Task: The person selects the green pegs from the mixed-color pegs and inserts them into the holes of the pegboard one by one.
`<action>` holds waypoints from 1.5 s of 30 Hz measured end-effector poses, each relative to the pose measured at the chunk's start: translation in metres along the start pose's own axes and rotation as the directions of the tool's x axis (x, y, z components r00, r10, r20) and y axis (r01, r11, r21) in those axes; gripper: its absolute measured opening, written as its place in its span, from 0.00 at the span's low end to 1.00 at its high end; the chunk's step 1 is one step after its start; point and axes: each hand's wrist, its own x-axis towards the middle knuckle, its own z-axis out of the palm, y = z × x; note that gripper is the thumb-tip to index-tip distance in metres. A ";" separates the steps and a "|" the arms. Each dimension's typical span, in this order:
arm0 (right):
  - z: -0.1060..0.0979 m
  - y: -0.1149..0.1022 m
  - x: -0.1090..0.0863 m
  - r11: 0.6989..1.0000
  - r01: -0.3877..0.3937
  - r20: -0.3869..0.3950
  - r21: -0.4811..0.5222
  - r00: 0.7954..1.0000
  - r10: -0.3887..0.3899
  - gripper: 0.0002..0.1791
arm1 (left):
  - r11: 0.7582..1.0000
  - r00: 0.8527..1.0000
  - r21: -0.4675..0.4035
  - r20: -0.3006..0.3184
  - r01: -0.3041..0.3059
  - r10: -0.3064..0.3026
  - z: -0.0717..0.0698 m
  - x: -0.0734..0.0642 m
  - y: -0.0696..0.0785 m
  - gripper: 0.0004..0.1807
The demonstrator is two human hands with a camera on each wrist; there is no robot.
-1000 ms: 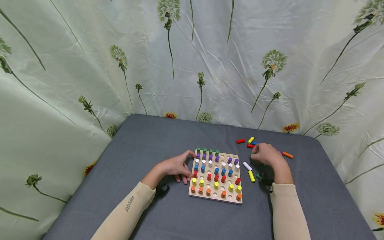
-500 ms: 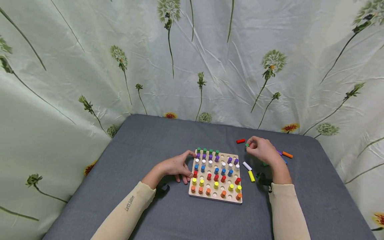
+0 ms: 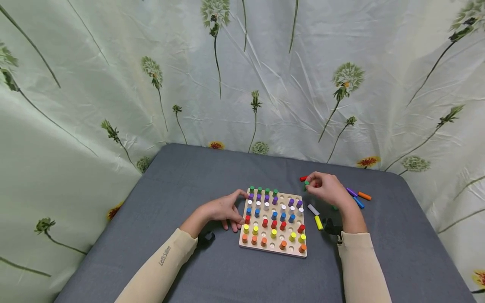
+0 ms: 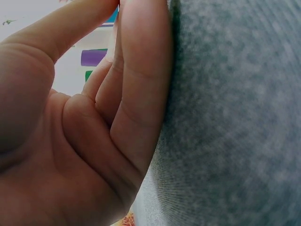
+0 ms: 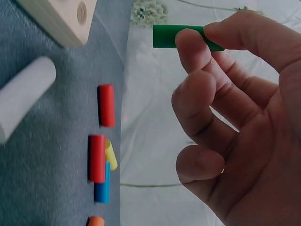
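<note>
My right hand (image 3: 329, 190) is raised over the loose pegs, right of the board, pinching a green peg (image 5: 164, 36) between thumb and fingertips. In the right wrist view the remaining fingers curl loosely below it. At its left edge, the wooden peg board (image 3: 273, 251) is touched by the fingers of my left hand (image 3: 222, 209). Rows of green, purple, white, blue, red, yellow and orange pegs stand upright in it, with gaps between some. The left wrist view shows mostly palm and fingers, with a purple peg (image 4: 93, 58) partly visible behind them; fingertip contact is hidden there.
Right of the board lie a white peg (image 3: 313, 209) and a yellow peg (image 3: 318, 223). Beyond my right wrist are purple (image 3: 351, 192), blue (image 3: 358, 202) and orange (image 3: 364, 196) pegs. Two red pegs (image 5: 106, 106) lie near the back. A flowered curtain (image 3: 227, 118) surrounds the grey table (image 3: 201, 168).
My right hand has moved left from the loose pegs, bringing out the pinched green peg. Blue and purple pegs it covered now show. My left hand stays at the board's edge.
</note>
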 end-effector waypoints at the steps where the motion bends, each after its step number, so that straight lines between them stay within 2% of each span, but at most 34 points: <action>1: 0.001 -0.001 0.001 1.000 0.004 0.009 0.000 1.000 -0.004 0.15 | 1.000 1.000 0.002 0.001 0.000 0.000 0.000 0.000 0.000 0.39; 11: 0.014 -0.013 0.009 0.995 0.103 0.049 0.007 0.993 -0.104 0.08 | 1.000 1.000 -0.009 0.011 -0.014 0.014 0.001 0.001 -0.003 0.41; 24: 0.031 -0.019 0.021 0.996 0.075 0.174 0.056 0.981 -0.084 0.10 | 1.000 1.000 -0.011 0.010 -0.015 0.015 0.002 0.001 -0.003 0.39; 35: 0.037 -0.026 0.025 0.996 0.089 0.185 0.011 0.979 -0.090 0.09 | 1.000 1.000 -0.016 0.010 -0.010 0.010 0.001 0.001 -0.003 0.40; 45: 0.044 -0.026 0.030 0.998 0.048 0.203 0.030 0.978 -0.054 0.10 | 1.000 1.000 -0.015 0.015 -0.002 0.002 -0.001 0.002 -0.002 0.40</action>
